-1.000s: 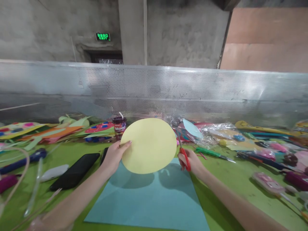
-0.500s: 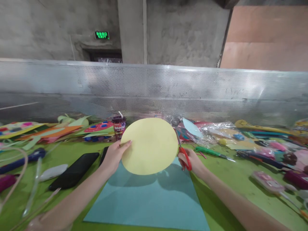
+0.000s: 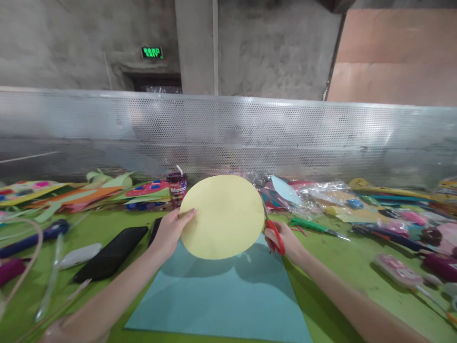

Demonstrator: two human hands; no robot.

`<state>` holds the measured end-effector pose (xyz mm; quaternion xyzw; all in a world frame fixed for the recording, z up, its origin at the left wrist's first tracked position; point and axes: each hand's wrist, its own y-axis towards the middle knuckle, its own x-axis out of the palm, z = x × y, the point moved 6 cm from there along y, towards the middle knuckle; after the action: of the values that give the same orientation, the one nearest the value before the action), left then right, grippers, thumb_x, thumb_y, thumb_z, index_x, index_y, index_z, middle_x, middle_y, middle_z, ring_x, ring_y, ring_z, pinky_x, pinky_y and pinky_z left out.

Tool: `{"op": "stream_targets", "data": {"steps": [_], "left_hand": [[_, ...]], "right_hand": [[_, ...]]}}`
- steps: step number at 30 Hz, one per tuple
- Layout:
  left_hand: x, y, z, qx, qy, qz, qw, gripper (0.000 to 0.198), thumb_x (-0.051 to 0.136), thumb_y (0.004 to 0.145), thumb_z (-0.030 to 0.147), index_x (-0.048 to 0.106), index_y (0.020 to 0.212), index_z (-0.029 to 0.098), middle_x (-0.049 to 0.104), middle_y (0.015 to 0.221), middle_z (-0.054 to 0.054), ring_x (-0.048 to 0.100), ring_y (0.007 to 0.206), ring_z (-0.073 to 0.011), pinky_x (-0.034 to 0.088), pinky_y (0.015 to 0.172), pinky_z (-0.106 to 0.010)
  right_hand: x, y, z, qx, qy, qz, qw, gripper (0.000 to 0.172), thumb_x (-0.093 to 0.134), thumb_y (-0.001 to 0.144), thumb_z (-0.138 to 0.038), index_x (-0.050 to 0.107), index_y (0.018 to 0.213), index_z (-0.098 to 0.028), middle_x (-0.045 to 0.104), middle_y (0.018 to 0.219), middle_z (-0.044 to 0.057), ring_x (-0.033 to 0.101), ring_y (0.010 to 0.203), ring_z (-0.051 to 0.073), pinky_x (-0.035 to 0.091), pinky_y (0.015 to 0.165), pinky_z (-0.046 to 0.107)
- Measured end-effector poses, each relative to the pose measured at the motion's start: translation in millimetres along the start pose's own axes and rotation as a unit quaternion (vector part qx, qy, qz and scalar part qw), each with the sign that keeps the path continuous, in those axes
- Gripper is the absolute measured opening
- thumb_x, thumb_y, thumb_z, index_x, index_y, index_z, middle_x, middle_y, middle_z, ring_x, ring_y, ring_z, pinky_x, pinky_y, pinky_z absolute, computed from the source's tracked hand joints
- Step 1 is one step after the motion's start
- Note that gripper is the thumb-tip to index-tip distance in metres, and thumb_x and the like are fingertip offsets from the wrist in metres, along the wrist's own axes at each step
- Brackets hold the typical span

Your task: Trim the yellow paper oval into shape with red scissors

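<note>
A pale yellow paper disc [image 3: 223, 216] is raised above a blue sheet of paper [image 3: 221, 300], pinched at its left edge by my left hand [image 3: 172, 231], thumb on the near face. The fingers behind the disc are hidden. My right hand [image 3: 285, 240] is closed round the red handles of a pair of scissors [image 3: 274, 234]. Their blades point upward along the disc's right edge; I cannot tell whether they touch the paper. The blue sheet lies flat on the green tabletop [image 3: 332, 267], with shadows of the disc and hand on it.
A dark drink cup [image 3: 177, 189] with a straw stands behind my left hand. A black phone [image 3: 112, 255] lies at left, a green-handled craft knife [image 3: 317, 226] at right. Coloured paper pieces [image 3: 82, 195] and plastic bags [image 3: 321, 193] line a perforated metal panel [image 3: 228, 124].
Almost nothing differs. The view has shifted very slightly, while both hands, the yellow disc and the scissors keep practically the same places.
</note>
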<state>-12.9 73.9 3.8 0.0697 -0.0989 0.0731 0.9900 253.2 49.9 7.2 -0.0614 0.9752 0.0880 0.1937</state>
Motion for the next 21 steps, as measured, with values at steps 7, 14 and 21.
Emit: {"op": "stream_targets", "data": {"steps": [7,14,21], "left_hand": [[0.8,0.6,-0.8,0.006,0.005,-0.004,1.0,0.032,0.064,0.061,0.031,0.059,0.088,0.013,0.067,0.084,-0.009,0.063,0.069,-0.022,0.051,0.063,-0.034],[0.5,-0.3,-1.2,0.007,0.008,0.005,1.0,0.031,0.064,0.061,0.029,0.06,0.086,0.013,0.067,0.083,-0.009,0.063,0.068,-0.0213,0.051,0.062,-0.032],[-0.2,0.8,-1.8,0.007,0.012,0.005,1.0,0.032,0.064,0.06,0.031,0.06,0.086,0.013,0.067,0.082,-0.009,0.063,0.068,-0.0218,0.051,0.062,-0.033]], "right_hand": [[1.0,-0.5,-2.5,0.0,-0.006,-0.002,1.0,0.017,0.043,0.066,-0.026,0.037,0.052,-0.018,0.044,0.036,-0.005,0.041,0.031,0.007,0.036,0.035,0.019],[1.1,-1.1,-3.2,0.008,-0.014,0.007,1.0,0.02,0.043,0.067,-0.027,0.036,0.051,-0.018,0.043,0.035,-0.005,0.04,0.031,0.007,0.035,0.035,0.019],[1.2,-1.0,-0.8,0.01,-0.011,0.009,1.0,0.021,0.043,0.068,-0.026,0.036,0.05,-0.018,0.043,0.035,-0.005,0.041,0.03,0.007,0.035,0.034,0.018]]}}
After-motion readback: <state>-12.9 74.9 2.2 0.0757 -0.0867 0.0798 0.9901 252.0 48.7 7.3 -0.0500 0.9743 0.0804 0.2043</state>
